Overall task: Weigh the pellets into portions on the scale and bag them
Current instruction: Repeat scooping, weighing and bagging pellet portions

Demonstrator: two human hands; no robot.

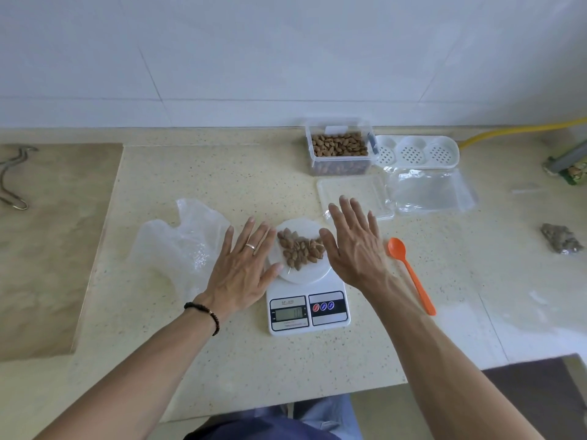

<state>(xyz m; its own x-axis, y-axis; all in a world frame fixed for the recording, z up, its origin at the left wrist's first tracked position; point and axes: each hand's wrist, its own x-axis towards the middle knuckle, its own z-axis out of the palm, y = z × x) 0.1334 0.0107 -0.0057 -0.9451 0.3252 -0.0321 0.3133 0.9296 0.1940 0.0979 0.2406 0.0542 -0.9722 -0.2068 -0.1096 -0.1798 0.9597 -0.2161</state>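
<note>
**Brown pellets on scale, both hands spread beside the pan**

Brown pellets (pixel 300 250) lie heaped on the round white pan of a kitchen scale (pixel 309 308) standing on the speckled counter (pixel 222 173). The display is lit, the figure not legible. The left hand (pixel 243 268) lies flat, fingers spread, thumb touching the pan's left edge, gripping nothing. The right hand (pixel 352 246) is likewise flat and spread at the pan's right edge, holding nothing. A ring shows on the left hand and a dark bead bracelet (pixel 205 314) on that wrist.

Left of the scale lies a crumpled clear bag (pixel 178 246). An orange spoon (pixel 411 274) lies just right of the right hand. Behind, a clear tub (pixel 340 150) holds more pellets, its lid (pixel 352 192) flat in front of it. Flat clear bags (pixel 432 193) lie right of the lid, with a white perforated tray (pixel 416 152) behind them.
</note>
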